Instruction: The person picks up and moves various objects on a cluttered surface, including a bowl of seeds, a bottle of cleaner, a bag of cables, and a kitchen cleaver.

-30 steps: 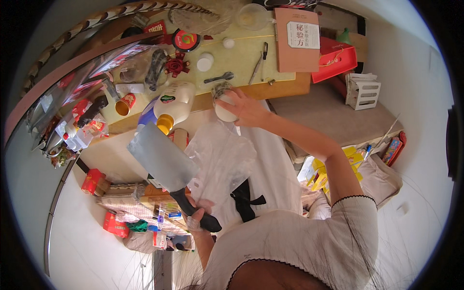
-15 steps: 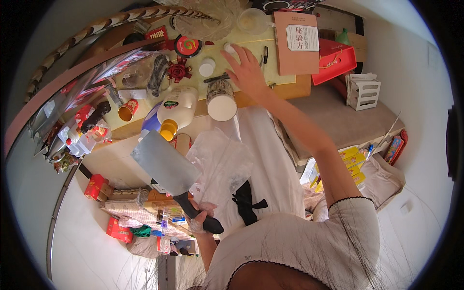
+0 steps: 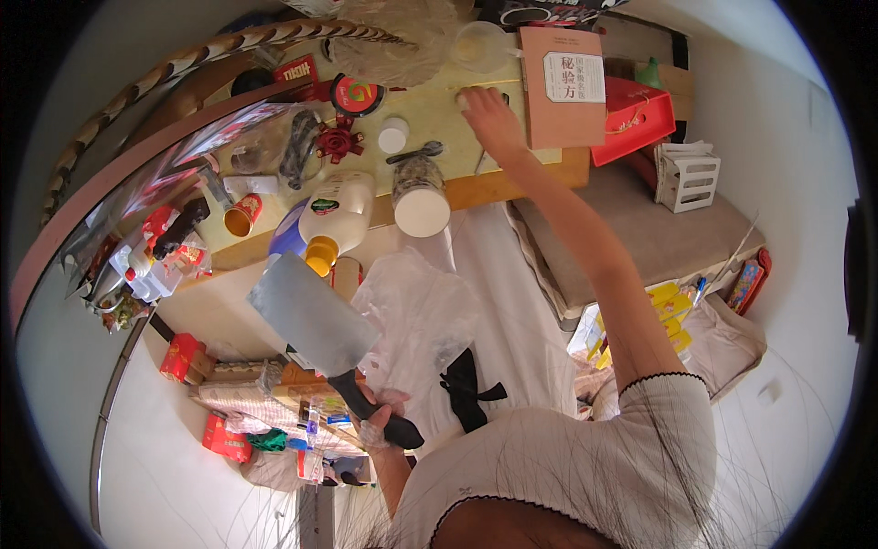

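Observation:
My left hand (image 3: 384, 412) is closed round the black handle of a cleaver (image 3: 313, 313), whose broad grey blade points up and left. A crumpled clear plastic bag (image 3: 416, 297) lies beside the blade, over my lap; whether my left fingers also grip it I cannot tell. On the table, my right hand (image 3: 496, 126) is curled, with its fingertips on a small white thing (image 3: 464, 99), mostly hidden. Left of this hand are a small white tub (image 3: 393, 134), a dark spoon (image 3: 416, 153) and a white-lidded jar (image 3: 422, 210).
A white bottle with a yellow cap (image 3: 335, 212) stands at the table's front edge. A pinkish book (image 3: 562, 119) and a red open box (image 3: 634, 114) lie to the right. Farther left are a red ribbon flower (image 3: 338, 140) and an orange-gold cup (image 3: 242, 215). Black cloth (image 3: 465, 393) rests on my lap.
My right hand has shifted right toward the book and its spread fingers have curled in; the small white thing has moved right with it. My left hand and the cleaver stay nearly still.

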Available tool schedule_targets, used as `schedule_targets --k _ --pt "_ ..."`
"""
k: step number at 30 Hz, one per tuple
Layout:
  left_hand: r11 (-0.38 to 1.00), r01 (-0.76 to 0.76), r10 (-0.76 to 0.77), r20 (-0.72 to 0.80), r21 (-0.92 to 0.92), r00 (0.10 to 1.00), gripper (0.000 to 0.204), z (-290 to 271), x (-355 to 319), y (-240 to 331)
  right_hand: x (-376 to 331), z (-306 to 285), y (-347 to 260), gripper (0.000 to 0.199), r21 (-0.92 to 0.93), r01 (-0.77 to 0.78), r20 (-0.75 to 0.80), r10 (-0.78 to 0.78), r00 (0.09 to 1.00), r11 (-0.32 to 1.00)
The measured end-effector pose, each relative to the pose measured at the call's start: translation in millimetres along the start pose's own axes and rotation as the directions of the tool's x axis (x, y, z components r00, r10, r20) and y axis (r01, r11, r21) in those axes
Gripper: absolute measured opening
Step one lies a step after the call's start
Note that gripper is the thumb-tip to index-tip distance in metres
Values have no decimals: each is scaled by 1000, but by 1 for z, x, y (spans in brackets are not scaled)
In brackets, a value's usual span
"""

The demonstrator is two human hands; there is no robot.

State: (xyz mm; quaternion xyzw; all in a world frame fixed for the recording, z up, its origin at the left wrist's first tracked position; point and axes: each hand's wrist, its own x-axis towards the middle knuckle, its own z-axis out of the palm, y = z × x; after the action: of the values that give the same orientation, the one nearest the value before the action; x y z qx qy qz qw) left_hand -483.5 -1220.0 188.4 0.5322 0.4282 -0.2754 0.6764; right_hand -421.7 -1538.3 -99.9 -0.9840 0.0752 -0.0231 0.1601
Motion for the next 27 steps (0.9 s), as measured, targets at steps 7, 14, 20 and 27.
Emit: schedule_targets --k 7,14,20,27 --pt "998 -10 10 -5 66 1000 34 -3 -2 3 6 -25 -11 47 124 -193 -100 205 974 973" --pt "997 -38 37 17 73 999 34 -1 -2 4 33 -38 -95 47 308 174 -8 -180 984 935" --pt "998 -55 52 72 41 996 36 -2 -1 7 43 -10 -98 31 164 214 330 -258 908 963" --pt "999 -13 10 53 48 999 37 -3 -2 6 52 -12 -46 30 120 209 -27 -207 978 970"
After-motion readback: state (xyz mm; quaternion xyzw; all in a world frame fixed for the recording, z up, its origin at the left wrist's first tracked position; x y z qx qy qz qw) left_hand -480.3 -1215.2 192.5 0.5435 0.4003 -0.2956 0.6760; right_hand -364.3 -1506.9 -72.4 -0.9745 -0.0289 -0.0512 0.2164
